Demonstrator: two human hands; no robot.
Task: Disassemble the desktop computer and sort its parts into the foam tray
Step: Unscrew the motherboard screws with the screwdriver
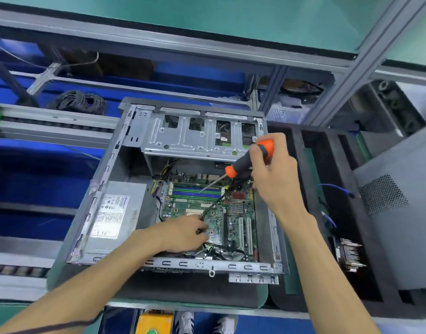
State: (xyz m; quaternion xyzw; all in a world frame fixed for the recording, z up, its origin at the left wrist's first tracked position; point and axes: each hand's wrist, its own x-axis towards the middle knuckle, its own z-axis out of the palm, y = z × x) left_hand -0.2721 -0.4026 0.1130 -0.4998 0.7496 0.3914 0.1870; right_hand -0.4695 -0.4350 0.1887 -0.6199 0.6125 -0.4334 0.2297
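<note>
On the bench's dark mat, an opened desktop computer case [173,189] lies on its side, both hands working inside it.

Its green motherboard [221,213] shows blue and green memory slots, white expansion slots and a small red finned heatsink; the left hand [183,233] pinches thin black cables [213,207] over the board, fingers curled. The right hand [273,169] grips a screwdriver [245,160] with an orange-and-black rubbery handle, its slim metal shaft slanting down over the memory slots. A boxy grey power supply [115,213] with a white label sits at the case's left, a perforated silver drive cage [197,136] at its far end. Just right stands the black foam tray [313,169], holding a finned metal part [349,254], blue cables [335,188] and a grey side panel [400,213] with a round-holed vent.
</note>
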